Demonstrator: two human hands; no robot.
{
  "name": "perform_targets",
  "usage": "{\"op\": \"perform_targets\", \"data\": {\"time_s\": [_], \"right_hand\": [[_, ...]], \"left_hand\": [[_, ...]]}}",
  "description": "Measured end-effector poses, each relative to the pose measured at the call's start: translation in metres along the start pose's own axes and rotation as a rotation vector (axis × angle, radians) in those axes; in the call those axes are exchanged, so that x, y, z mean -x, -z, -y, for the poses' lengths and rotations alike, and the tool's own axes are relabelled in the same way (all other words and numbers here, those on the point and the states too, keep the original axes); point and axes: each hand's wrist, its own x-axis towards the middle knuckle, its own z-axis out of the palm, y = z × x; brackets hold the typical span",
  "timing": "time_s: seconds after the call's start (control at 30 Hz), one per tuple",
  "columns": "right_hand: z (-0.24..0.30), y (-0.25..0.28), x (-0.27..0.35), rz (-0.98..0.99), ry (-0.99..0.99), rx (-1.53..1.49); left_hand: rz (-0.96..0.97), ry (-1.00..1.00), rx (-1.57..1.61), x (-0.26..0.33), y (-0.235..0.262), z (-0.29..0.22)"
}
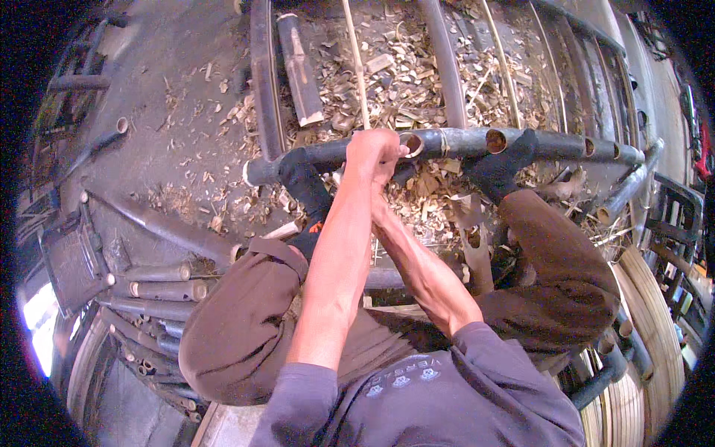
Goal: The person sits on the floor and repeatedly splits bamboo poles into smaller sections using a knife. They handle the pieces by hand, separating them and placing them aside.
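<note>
A dark bamboo pole (pixel 320 155) with round holes cut along it lies crosswise in front of me. My left hand (pixel 372 149) is closed in a fist over the pole, just left of one open hole (pixel 412 145). What it grips is hidden. A thin pale bamboo rod (pixel 356 67) runs from the far side to the pole right at this fist. My right hand (pixel 383 177) is tucked under the left one, on the near side of the pole, with its fingers mostly hidden. My dark-covered feet (pixel 302 179) rest against the pole on both sides of my hands.
Wood chips (pixel 428 190) litter the ground around the pole. Beyond it lie a short bamboo piece (pixel 300 71), a dark crossbar (pixel 445 63) and more thin rods (pixel 500 59). Bamboo lengths (pixel 167 290) are piled at left; bundled pale strips (pixel 648 320) stand at right.
</note>
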Motion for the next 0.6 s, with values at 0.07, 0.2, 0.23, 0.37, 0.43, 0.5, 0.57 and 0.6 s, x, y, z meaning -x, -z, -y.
{"op": "perform_targets", "data": {"time_s": [0.07,0.2,0.23,0.37,0.43,0.5,0.57,0.6], "right_hand": [[0.006,0.006,0.005,0.134,0.023,0.102],[0.112,0.074,-0.008,0.533,-0.026,0.908],[0.145,0.067,-0.004,0.646,-0.157,1.121],[0.116,0.066,0.005,0.352,-0.091,0.982],[0.108,0.048,0.011,0.283,-0.247,0.873],[0.088,0.029,0.015,0.191,-0.167,0.699],[0.042,0.005,0.007,-0.035,-0.027,0.382],[0.049,-0.029,0.010,-0.143,-0.058,0.271]], "left_hand": [[-0.021,-0.038,0.086,-0.010,-0.028,0.034],[-0.162,-0.031,0.734,0.023,-0.088,0.018],[-0.310,-0.012,0.962,0.032,-0.098,0.011],[-0.024,-0.028,0.751,0.026,-0.067,0.017],[-0.004,-0.048,0.579,0.026,-0.049,0.024],[0.133,-0.071,0.352,0.016,-0.023,0.029],[0.195,-0.197,0.128,-0.011,-0.013,0.042],[0.304,-0.242,-0.007,-0.022,0.008,0.042]]}}
